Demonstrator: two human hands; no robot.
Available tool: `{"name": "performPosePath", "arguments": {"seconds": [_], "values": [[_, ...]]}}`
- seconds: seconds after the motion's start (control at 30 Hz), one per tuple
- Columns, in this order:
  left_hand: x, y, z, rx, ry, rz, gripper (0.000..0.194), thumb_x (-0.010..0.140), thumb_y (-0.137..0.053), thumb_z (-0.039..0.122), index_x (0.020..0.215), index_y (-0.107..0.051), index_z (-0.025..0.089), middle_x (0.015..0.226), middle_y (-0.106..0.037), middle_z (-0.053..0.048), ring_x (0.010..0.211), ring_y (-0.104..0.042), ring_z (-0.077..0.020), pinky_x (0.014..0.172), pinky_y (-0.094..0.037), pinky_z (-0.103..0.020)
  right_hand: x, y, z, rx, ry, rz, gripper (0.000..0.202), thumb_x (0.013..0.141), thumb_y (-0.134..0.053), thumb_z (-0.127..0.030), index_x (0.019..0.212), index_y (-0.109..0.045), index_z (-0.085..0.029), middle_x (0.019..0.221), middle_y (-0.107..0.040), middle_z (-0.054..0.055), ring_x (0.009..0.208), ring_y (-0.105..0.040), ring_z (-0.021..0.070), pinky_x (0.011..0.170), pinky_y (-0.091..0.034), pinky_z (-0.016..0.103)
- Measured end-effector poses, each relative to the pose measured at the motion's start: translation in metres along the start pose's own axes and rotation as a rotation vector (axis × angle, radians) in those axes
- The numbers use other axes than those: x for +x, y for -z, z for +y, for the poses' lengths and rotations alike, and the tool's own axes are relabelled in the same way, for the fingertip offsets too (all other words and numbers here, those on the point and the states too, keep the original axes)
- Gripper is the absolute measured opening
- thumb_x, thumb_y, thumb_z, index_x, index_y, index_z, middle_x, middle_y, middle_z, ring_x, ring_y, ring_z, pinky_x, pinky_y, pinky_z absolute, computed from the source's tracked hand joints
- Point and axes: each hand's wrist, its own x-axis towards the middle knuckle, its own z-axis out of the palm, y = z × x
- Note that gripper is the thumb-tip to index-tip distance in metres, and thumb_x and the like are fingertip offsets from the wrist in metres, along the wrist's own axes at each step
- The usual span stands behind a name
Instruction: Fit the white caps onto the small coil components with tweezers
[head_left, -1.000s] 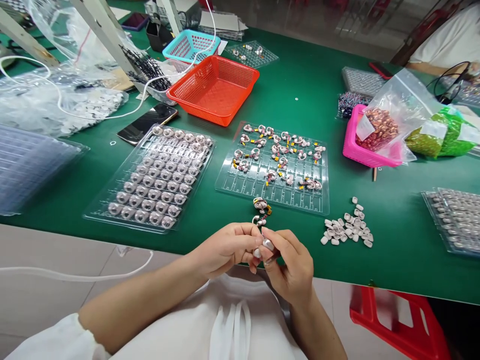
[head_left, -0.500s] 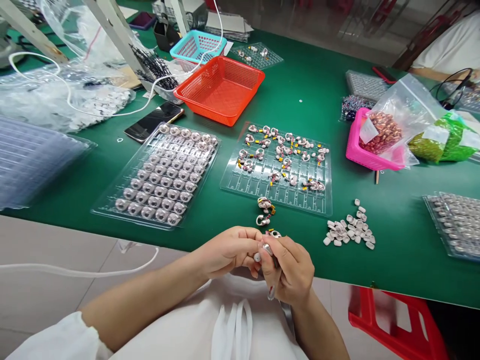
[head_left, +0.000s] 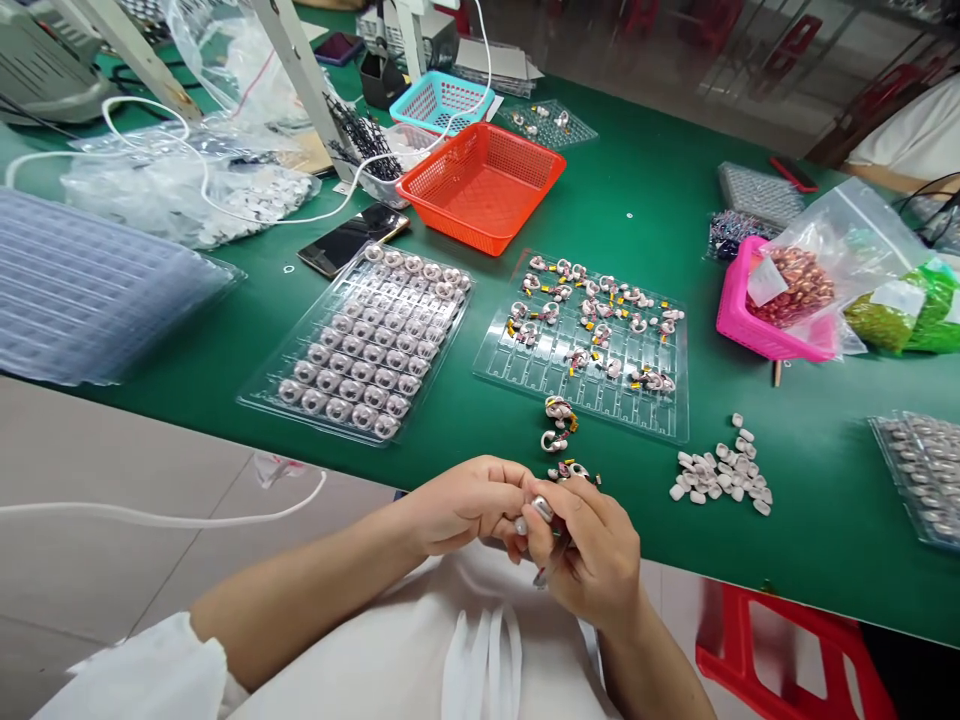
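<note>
My left hand and my right hand meet in front of my chest at the table's front edge. Between their fingertips is a small shiny silver-white part, partly hidden by the fingers. My right hand also has a thin metal tool under its fingers. Just beyond the hands lie small white assemblies with wires. Behind them a clear tray holds more of these. Left of it, another clear tray carries rows of round silvery parts. Small white caps are heaped at the right.
An orange basket and a blue basket stand at the back, near a phone. Stacked plastic trays lie left. A pink basket with bags stands right. A red stool is below the edge.
The view has shifted, so the table's things appear farther right. My hands remain together on the small part, with slightly changed finger positions.
</note>
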Motion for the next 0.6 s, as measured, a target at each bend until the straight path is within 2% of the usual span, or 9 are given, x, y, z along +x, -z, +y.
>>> {"name": "performPosePath", "arguments": {"seconds": [0.23,0.53,0.6], "values": [[-0.0012,0.0030,-0.0007,-0.010,0.002,-0.026,0.013,0.068,-0.073,0.022,0.070,-0.063,0.013,0.058,-0.066,-0.002,0.051,-0.062,-0.0124,0.051,-0.053,-0.023,0.0027,-0.0022,-0.0018,0.043,-0.045,-0.028,0.013,0.094,-0.060,-0.015,0.106,-0.065,-0.016,0.074,-0.067,0.003,0.062,-0.059,0.0150,0.055,-0.045,0.027],[-0.0003,0.0038,0.0022,-0.033,0.012,-0.012,0.020,0.068,-0.077,0.026,0.072,-0.062,0.013,0.059,-0.066,-0.002,0.049,-0.060,-0.0105,0.051,-0.051,-0.021,0.0044,-0.0037,0.0006,0.050,-0.078,-0.036,0.013,0.095,-0.060,-0.017,0.105,-0.066,-0.017,0.074,-0.068,0.004,0.061,-0.060,0.0163,0.055,-0.045,0.028],[0.0001,0.0046,0.0022,-0.018,0.003,-0.003,0.022,0.066,-0.079,0.027,0.074,-0.063,0.013,0.060,-0.066,-0.001,0.051,-0.061,-0.0115,0.051,-0.052,-0.022,0.0043,-0.0029,0.0015,0.068,-0.086,-0.057,0.016,0.096,-0.058,-0.018,0.110,-0.066,-0.018,0.078,-0.070,0.005,0.065,-0.063,0.0178,0.057,-0.049,0.029]]}}
